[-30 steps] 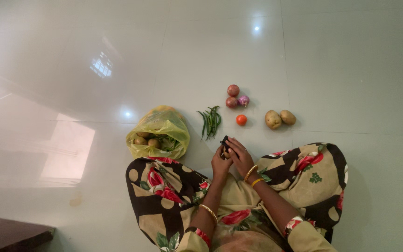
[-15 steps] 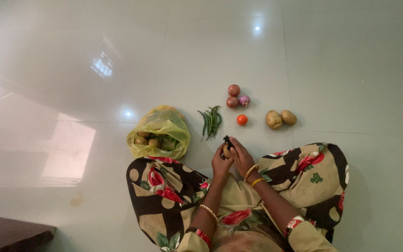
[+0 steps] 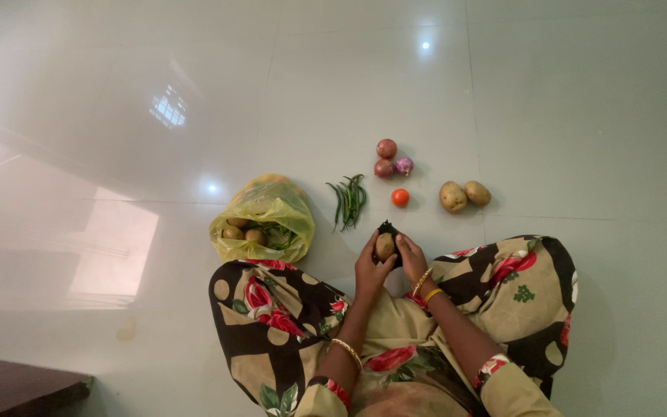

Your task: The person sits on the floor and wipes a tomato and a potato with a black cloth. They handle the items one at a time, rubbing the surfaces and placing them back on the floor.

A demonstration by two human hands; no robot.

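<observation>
my left hand (image 3: 370, 270) curled round a small potato (image 3: 384, 245), right hand (image 3: 412, 259) pinching a dark peeler (image 3: 387, 228) against it, both just above my lap, near the green chillies (image 3: 349, 200)

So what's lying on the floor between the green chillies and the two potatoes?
In the head view, a single red tomato lies between the green chillies and the two potatoes, apart from both.

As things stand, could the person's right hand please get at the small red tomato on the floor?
Probably yes: the small red tomato lies on bare floor just beyond the right hand, nothing between, though that hand is on a potato.
</observation>
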